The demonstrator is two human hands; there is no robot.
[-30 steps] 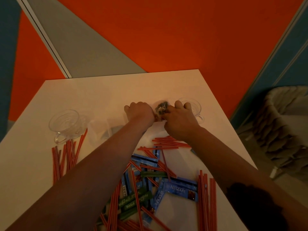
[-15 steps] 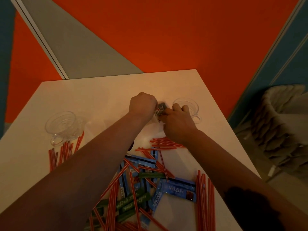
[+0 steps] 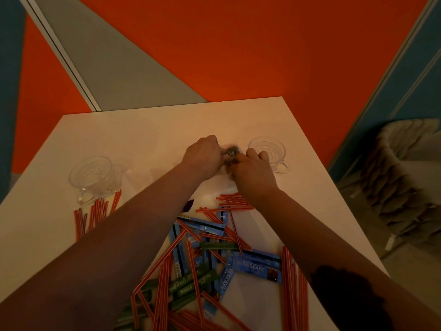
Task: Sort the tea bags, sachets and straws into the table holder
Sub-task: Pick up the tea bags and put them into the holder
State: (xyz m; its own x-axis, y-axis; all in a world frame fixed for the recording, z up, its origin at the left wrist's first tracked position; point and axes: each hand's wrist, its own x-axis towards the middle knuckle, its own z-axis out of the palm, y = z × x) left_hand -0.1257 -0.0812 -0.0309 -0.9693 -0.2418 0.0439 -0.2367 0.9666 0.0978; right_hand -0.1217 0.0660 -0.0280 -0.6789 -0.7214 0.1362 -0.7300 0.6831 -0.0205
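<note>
The desk carries everything: a big loose heap of red-striped straws and blue and green sachets lies near me, with a smaller fan of straws at my left beside a glass cup, and a second glass cup stands at the far right. The table holder itself I cannot make out for sure; something clear and faint seems to sit under my forearms, but it is too dim to tell.

My two hands meet at the far middle of the desk, just beside the right cup. Between them is a small dark, crumpled bundle, most likely a tea bag or a few of them, blurred where it sits.

As I judge it, the step in hand is getting this bundle gathered so it can go to its slot. To do that well I should keep it pinched from both sides, lift it clear of the right cup's rim, and not drag any string through the straws below.

My left hand has its fingers curled in tight against the bundle's left side. My right hand pinches the bundle's right edge with its fingertips, the knuckles close to the cup. Both grips are narrow and closed on the bundle.
</note>
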